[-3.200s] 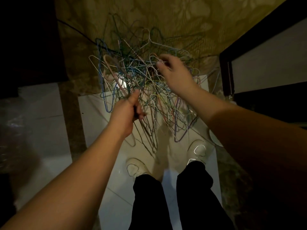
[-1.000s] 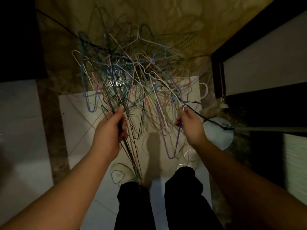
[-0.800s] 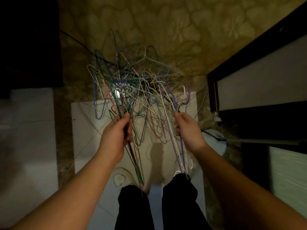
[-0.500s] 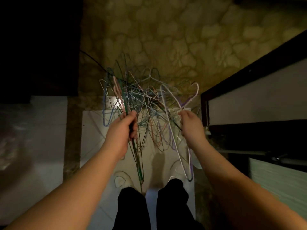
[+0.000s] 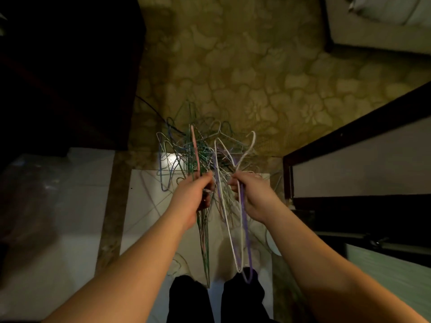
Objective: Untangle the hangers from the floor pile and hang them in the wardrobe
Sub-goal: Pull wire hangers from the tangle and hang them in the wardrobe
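Left hand: your left hand (image 5: 194, 197) has its fingers curled round green and pink wire hangers (image 5: 200, 220).
Right hand: your right hand (image 5: 253, 197) pinches a white and purple hanger (image 5: 242, 241).
Pile: the tangled multicoloured wire hanger pile (image 5: 196, 150) sits at 12 o'clock from your hands, over the patterned carpet (image 5: 256, 78).

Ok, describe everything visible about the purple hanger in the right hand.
The purple hanger is a thin wire one with what looks like a coloured coating. It hangs in the air, its long narrow loop pointing down toward the person's dark trouser legs. The right hand grips its upper part together with a white hanger that runs alongside it. Its top disappears into the tangle of hangers beyond the hand, so its hook cannot be made out.
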Demonstrator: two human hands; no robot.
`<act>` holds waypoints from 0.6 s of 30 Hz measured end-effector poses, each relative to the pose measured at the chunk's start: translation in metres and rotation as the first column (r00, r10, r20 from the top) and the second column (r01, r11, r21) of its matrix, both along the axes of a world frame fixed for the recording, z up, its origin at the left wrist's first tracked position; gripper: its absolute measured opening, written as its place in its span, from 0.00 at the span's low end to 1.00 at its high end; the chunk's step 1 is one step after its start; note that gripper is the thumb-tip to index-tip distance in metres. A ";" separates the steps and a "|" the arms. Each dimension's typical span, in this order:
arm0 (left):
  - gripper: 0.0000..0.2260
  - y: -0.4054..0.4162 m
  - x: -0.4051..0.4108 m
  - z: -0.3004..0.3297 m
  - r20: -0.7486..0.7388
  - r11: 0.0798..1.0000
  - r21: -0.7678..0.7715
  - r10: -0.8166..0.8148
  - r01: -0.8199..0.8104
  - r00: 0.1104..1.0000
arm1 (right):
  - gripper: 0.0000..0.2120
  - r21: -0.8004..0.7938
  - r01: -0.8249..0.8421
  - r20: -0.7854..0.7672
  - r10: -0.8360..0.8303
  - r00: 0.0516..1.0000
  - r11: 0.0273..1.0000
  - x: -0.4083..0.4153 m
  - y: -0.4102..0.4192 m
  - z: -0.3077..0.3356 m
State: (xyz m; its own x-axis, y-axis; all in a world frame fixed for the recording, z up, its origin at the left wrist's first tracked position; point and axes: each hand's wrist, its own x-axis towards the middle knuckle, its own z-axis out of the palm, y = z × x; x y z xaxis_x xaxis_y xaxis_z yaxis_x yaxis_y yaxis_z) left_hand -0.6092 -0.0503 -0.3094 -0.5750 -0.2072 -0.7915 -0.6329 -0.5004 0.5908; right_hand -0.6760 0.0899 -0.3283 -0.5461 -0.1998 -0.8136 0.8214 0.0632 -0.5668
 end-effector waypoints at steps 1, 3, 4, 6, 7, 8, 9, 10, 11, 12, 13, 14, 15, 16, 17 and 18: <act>0.07 0.001 0.000 -0.002 0.011 1.000 -0.014 -0.020 0.020 1.000 | 0.07 -0.014 -0.034 0.013 0.034 0.999 0.999 0.002 -0.006 -0.004; 0.07 0.002 -0.001 -0.006 0.020 0.997 -0.040 -0.065 0.066 0.998 | 0.10 -0.051 -0.092 0.040 0.094 0.995 0.994 0.006 -0.017 -0.011; 0.07 0.001 0.000 -0.008 0.023 0.995 -0.048 -0.084 0.085 0.996 | 0.13 -0.059 -0.122 0.038 0.124 0.992 0.991 0.007 -0.023 -0.013; 0.08 -0.003 0.002 -0.009 0.037 0.993 -0.054 -0.101 0.103 0.994 | 0.14 -0.044 -0.174 0.020 0.175 0.984 0.984 0.011 -0.032 -0.021; 0.08 -0.005 0.003 -0.009 0.043 0.993 -0.050 -0.100 0.103 0.994 | 0.14 -0.048 -0.182 0.025 0.184 0.983 0.982 0.014 -0.036 -0.023; 0.09 -0.007 0.005 -0.009 0.049 0.994 -0.046 -0.095 0.097 0.994 | 0.13 -0.066 -0.172 0.047 0.175 0.983 0.983 0.016 -0.041 -0.025; 0.10 -0.010 0.007 -0.010 0.052 0.995 -0.042 -0.085 0.087 0.995 | 0.12 -0.083 -0.165 0.064 0.171 0.983 0.983 0.018 -0.045 -0.028; 0.10 -0.013 0.009 -0.011 0.056 0.996 -0.045 -0.077 0.080 0.995 | 0.11 -0.093 -0.158 0.088 0.166 0.982 0.983 0.021 -0.050 -0.029; 0.11 -0.016 0.011 -0.013 0.062 0.996 -0.055 -0.074 0.077 0.995 | 0.09 -0.106 -0.153 0.110 0.164 0.980 0.983 0.023 -0.055 -0.030; 0.11 -0.019 0.012 -0.015 0.066 0.994 -0.070 -0.074 0.079 0.995 | 0.07 -0.112 -0.142 0.138 0.157 0.978 0.984 0.025 -0.059 -0.028; 0.11 -0.021 0.013 -0.016 0.068 0.993 -0.085 -0.074 0.080 0.995 | 0.05 -0.114 -0.144 0.152 0.160 0.975 0.983 0.026 -0.063 -0.027; 0.11 -0.024 0.015 -0.018 0.062 0.992 -0.094 -0.074 0.080 0.995 | 0.06 -0.108 -0.153 0.165 0.169 0.972 0.982 0.027 -0.067 -0.027; 0.10 -0.027 0.016 -0.019 0.048 0.992 -0.096 -0.074 0.079 0.996 | 0.06 -0.103 -0.182 0.156 0.197 0.968 0.978 0.028 -0.070 -0.030; 0.10 -0.030 0.017 -0.019 0.031 0.992 -0.096 -0.075 0.078 0.997 | 0.08 -0.094 -0.213 0.145 0.225 0.963 0.972 0.029 -0.073 -0.030; 0.09 -0.034 0.018 -0.019 0.018 0.993 -0.093 -0.077 0.079 0.997 | 0.09 -0.076 -0.247 0.131 0.255 0.958 0.966 0.029 -0.077 -0.030; 0.08 -0.038 0.020 -0.019 0.013 0.993 -0.087 -0.082 0.083 0.997 | 0.11 -0.044 -0.272 0.119 0.276 0.954 0.961 0.029 -0.079 -0.030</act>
